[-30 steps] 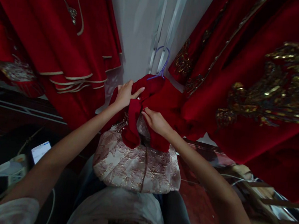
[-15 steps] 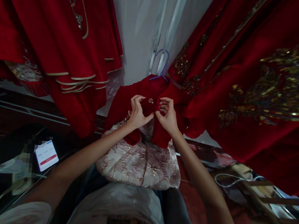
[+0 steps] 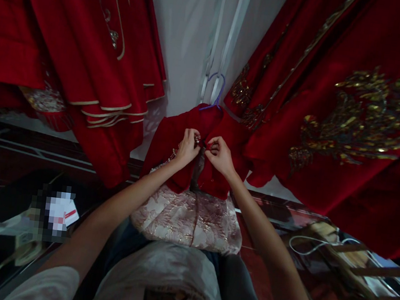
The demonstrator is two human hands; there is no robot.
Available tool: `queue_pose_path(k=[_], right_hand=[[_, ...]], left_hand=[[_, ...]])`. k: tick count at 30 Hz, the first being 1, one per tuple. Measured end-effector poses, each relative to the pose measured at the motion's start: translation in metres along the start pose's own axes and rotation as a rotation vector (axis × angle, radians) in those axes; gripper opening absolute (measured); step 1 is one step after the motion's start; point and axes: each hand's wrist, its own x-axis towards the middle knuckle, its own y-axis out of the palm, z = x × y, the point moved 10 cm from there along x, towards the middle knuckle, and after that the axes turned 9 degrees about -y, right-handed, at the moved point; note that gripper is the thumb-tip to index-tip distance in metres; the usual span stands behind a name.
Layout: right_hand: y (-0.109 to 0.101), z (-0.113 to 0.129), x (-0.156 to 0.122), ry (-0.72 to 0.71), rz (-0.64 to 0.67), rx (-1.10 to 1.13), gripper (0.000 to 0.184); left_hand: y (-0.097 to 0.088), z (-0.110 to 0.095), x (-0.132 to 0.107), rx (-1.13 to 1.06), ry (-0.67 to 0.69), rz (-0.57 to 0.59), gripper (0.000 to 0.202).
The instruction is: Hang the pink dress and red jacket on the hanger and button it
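Observation:
A small red jacket [image 3: 165, 139] hangs on a purple hanger [image 3: 215, 90] in front of me, over a pale pink and gold brocade skirt [image 3: 185, 218]. My left hand [image 3: 187, 147] pinches the jacket's left front edge by a small beaded button. My right hand [image 3: 218, 155] pinches the right front edge. The two hands almost touch at the jacket's front opening, fingers curled tight on the cloth.
Red robes with cream trim [image 3: 98, 61] hang at the left. Red robes with gold embroidery [image 3: 352, 114] hang at the right. A white wall with a metal rail [image 3: 216, 36] is behind. A phone [image 3: 61, 211] and cables lie at the lower left, wooden pieces [image 3: 352, 268] at the lower right.
My hands moved from smoothing the jacket's shoulder and front to meeting at its front opening, pulling the two edges together. The jacket now hangs straighter.

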Motion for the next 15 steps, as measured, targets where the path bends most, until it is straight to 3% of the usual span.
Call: queue_pose_path(k=[6, 12, 15], right_hand=[[0.005, -0.009, 0.005, 0.002, -0.022, -0.006, 0.029], [0.009, -0.007, 0.005, -0.016, -0.042, 0.098, 0.037], [0.008, -0.005, 0.006, -0.028, -0.051, 0.097, 0.024]], left_hand=[[-0.021, 0.015, 0.004, -0.272, -0.152, -0.067, 0.032], [-0.021, -0.002, -0.004, -0.28, -0.048, 0.0, 0.029], [-0.022, -0.003, -0.007, -0.306, -0.026, 0.009, 0.027]])
